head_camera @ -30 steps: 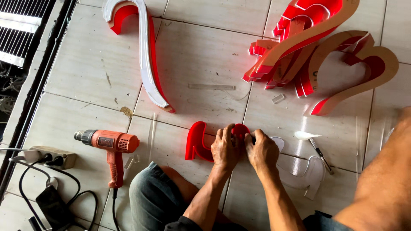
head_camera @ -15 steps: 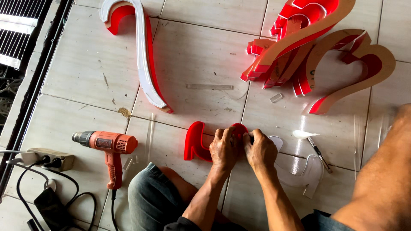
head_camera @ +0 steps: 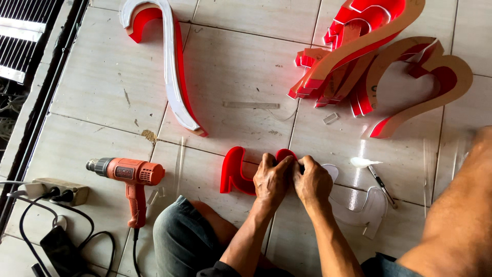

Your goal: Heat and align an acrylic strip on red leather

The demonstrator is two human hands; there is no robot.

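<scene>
Gripping red acrylic letter (head_camera: 237,173) — both hands, left hand (head_camera: 273,179), right hand (head_camera: 312,182) — fingers clenched on it.

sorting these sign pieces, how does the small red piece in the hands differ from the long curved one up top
The small red letter piece is short, all red, and gripped by both hands; the long curved sign piece is far longer, white-faced with red sides, and lies untouched. Both rest on the tiled floor.

There is one view only, from the person's head, looking steeply down at the tiled floor (head_camera: 241,66). It sits close above both hands, with floor stretching beyond the grip.
</scene>
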